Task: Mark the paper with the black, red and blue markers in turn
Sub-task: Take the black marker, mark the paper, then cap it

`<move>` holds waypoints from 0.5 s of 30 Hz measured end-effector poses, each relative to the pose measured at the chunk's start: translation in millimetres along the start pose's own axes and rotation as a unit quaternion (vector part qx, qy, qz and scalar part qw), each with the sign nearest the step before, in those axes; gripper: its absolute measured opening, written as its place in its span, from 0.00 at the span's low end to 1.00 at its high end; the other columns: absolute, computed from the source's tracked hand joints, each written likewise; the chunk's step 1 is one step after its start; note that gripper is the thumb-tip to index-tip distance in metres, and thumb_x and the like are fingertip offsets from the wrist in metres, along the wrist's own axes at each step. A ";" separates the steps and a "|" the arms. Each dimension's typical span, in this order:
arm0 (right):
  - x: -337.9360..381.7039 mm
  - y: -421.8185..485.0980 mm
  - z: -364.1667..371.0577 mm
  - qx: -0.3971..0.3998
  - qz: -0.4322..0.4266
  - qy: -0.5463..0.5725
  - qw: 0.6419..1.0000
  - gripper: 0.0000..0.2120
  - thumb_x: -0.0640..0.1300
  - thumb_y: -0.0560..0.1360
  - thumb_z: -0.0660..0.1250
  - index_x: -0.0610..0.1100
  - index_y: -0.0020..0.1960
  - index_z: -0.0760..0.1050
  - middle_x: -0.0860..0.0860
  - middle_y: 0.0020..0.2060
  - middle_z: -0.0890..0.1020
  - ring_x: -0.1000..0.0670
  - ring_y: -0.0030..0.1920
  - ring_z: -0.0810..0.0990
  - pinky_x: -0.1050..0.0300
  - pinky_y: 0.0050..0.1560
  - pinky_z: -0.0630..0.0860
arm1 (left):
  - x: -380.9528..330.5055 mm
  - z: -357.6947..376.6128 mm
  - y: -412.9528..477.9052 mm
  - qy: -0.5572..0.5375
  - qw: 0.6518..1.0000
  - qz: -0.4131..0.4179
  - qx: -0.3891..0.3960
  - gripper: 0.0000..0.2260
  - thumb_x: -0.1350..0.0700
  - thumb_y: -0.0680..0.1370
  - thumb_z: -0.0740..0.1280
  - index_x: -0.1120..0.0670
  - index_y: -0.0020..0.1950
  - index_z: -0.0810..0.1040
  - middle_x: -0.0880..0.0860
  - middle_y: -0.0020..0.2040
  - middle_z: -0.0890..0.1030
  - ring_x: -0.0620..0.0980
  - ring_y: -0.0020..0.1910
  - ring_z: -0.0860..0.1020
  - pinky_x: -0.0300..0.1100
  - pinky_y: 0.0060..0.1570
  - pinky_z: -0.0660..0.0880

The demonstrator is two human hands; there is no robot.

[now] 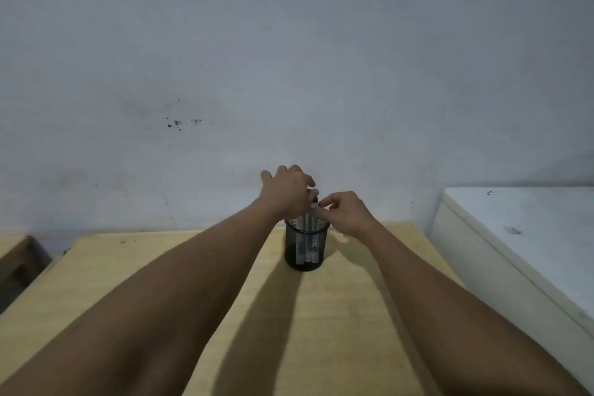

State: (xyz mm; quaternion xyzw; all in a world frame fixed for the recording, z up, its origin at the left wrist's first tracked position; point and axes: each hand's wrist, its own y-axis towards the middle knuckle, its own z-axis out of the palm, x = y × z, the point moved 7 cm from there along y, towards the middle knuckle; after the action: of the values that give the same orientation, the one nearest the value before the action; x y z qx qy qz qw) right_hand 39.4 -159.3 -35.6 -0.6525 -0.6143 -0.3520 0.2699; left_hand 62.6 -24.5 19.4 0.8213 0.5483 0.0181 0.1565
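Both hands' fingers [313, 193] meet above markers [309, 222] in holder [307, 251]

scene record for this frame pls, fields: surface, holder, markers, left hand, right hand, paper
surface: wooden table
holder: black mesh cup, upright, far centre of table
markers: several standing in the cup, colours not readable
left hand: above cup, grip on marker tops, unclear
right hand: at cup rim, fingers pinched near a marker top
paper: not in view
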 end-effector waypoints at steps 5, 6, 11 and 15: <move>5.9 -1.9 0.5 -0.013 -0.016 -0.006 1.000 0.11 0.49 0.74 0.76 0.43 0.52 0.85 0.52 0.34 0.74 0.52 0.34 0.71 0.60 0.33 0.65 | -1.9 -1.3 2.1 -0.027 0.999 -0.020 -0.020 0.11 0.46 0.79 0.63 0.46 0.55 0.83 0.51 0.65 0.73 0.55 0.64 0.69 0.58 0.60 0.62; 7.9 -3.1 -1.0 -0.016 -0.020 -0.005 1.000 0.10 0.48 0.75 0.75 0.43 0.52 0.85 0.52 0.34 0.73 0.51 0.34 0.71 0.59 0.33 0.65 | -4.0 -3.1 1.1 -0.043 0.999 -0.018 -0.024 0.11 0.46 0.79 0.63 0.46 0.55 0.83 0.50 0.66 0.73 0.54 0.64 0.69 0.57 0.60 0.61; 27.2 -12.8 -16.0 -0.005 -0.028 0.048 0.998 0.07 0.46 0.77 0.73 0.42 0.50 0.83 0.47 0.43 0.81 0.49 0.42 0.76 0.57 0.39 0.71 | -3.1 -28.2 -0.6 -0.134 0.989 -0.048 -0.047 0.09 0.45 0.77 0.65 0.46 0.51 0.83 0.49 0.67 0.71 0.53 0.67 0.66 0.56 0.60 0.59; 57.3 -30.9 -31.5 0.025 -0.031 0.076 0.996 0.06 0.43 0.78 0.72 0.39 0.49 0.83 0.49 0.42 0.83 0.50 0.45 0.79 0.59 0.47 0.75 | 8.2 -80.8 -13.6 -0.233 0.961 -0.103 -0.112 0.10 0.45 0.78 0.64 0.47 0.46 0.82 0.48 0.65 0.74 0.53 0.65 0.69 0.52 0.55 0.59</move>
State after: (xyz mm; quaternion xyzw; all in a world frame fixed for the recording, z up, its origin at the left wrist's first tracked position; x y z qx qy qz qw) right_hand 4.6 -145.9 26.4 -0.5980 -0.6204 -0.3934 0.3206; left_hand 37.5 6.9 91.2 0.7192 0.5725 -0.1288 0.3720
